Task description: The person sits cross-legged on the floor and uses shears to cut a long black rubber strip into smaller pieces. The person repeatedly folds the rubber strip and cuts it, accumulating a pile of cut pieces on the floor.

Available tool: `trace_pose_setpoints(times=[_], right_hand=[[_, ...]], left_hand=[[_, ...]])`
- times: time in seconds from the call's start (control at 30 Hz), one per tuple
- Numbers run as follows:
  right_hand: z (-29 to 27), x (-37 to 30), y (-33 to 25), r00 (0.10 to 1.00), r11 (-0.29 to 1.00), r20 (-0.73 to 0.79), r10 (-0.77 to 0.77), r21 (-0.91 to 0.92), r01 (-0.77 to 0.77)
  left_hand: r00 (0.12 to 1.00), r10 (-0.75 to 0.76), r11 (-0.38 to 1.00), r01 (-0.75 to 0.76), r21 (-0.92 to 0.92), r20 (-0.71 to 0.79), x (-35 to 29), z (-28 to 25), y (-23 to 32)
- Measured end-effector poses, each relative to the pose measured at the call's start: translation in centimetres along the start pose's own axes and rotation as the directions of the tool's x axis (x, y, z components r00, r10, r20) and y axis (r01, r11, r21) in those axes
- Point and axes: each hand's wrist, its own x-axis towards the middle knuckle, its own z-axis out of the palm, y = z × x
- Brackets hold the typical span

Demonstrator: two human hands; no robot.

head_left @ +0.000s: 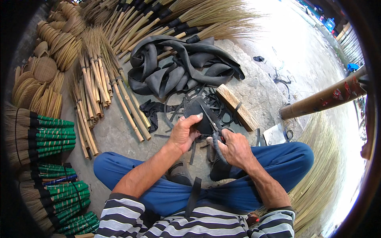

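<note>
Over my crossed legs, my left hand (pixel 183 133) grips a dark piece of rubber sheet (pixel 193 108), the thumb lying on top of it. My right hand (pixel 235 148) is closed around the handles of a pair of scissors (pixel 217 146), which look wrapped in dark material. The scissors' blades point away from me and lie along the rubber; whether they are cutting into it I cannot tell. Just beyond, thin black rubber strips (pixel 224 115) lie tangled on the ground. Another black strip (pixel 193 197) hangs across my lap.
A wooden block (pixel 237 108) lies right of the strips, a heap of black rubber tube (pixel 158 77) behind them. Bamboo-handled brooms (pixel 129 105) spread far left. Green-handled bundles (pixel 63 198) and woven baskets (pixel 45 69) line the left. A brown pole (pixel 317 96) slants in from the right.
</note>
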Motion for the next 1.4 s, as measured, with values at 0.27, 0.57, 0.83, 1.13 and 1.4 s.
trace_pose_setpoints(times=[0.27, 0.57, 0.83, 1.13, 1.4], right_hand=[[1.2, 0.1, 0.7, 0.973, 0.974, -0.201, -0.111, -0.216, 0.066], [0.3, -0.3, 0.2, 0.998, 0.999, -0.058, 0.039, -0.027, -0.041], [1.1, -0.1, 0.7, 0.996, 0.997, -0.079, -0.044, -0.062, 0.040], [1.3, -0.1, 1.0, 0.964, 0.975, -0.236, -0.120, -0.212, 0.070], [0.4, -0.2, 0.6, 0.998, 0.997, 0.009, 0.068, -0.029, -0.068]], left_hand=[[0.971, 0.213, 0.963, -0.227, 0.142, 0.106, -0.2, 0.7, -0.8], [0.974, 0.192, 0.943, -0.218, 0.250, 0.123, -0.5, 0.5, -1.5], [0.999, 0.047, 0.999, -0.048, -0.024, -0.010, 0.5, -0.2, 0.5], [0.977, 0.179, 0.962, -0.198, 0.189, 0.115, -0.6, 0.7, -1.6], [0.987, 0.127, 0.973, -0.143, 0.181, 0.096, -0.3, 0.1, -1.4]])
